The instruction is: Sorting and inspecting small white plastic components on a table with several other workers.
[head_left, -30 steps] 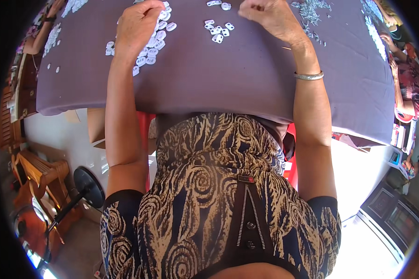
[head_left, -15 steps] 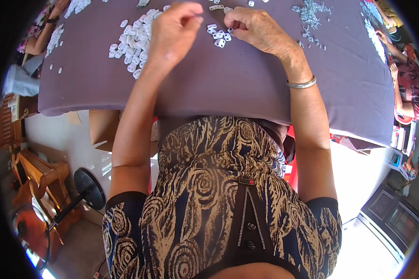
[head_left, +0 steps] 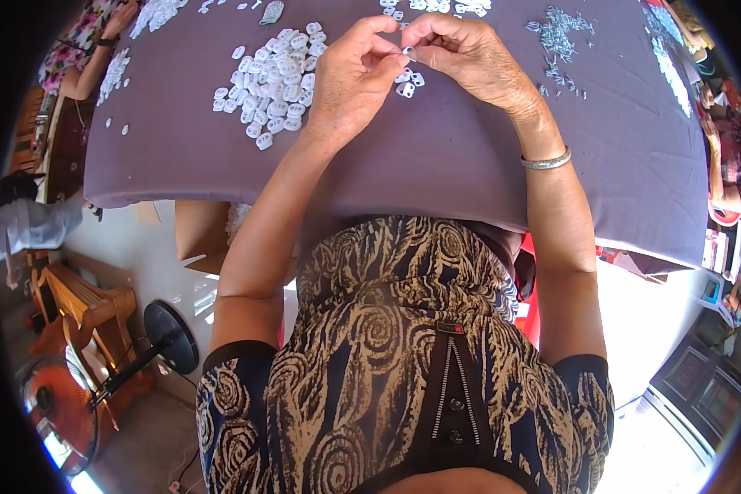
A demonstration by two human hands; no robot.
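Note:
Above the table, my right hand (head_left: 468, 59) pinches a small white plastic piece with dark holes (head_left: 408, 53) between thumb and fingertips. My left hand (head_left: 356, 78) meets it from the other side, thumb and fingers pinched close against the piece; whatever lies between those fingertips is too small to make out. Just below my fingertips lie a few similar white pieces (head_left: 408, 85), partly covered by the hands. Beside my left wrist spreads a heap of rounded white plastic pieces (head_left: 277, 82), each with small holes.
A purple-grey cloth covers the table (head_left: 436, 165). Thin silvery metal bits (head_left: 558, 37) are scattered at the right. More white pieces (head_left: 461, 6) lie at the far edge. Other people's arms (head_left: 82, 78) show at the left and right rims. A standing fan (head_left: 58, 407) is at lower left.
My left hand has come right and down from over the heap to meet my right hand at the white piece. The view has shifted slightly.

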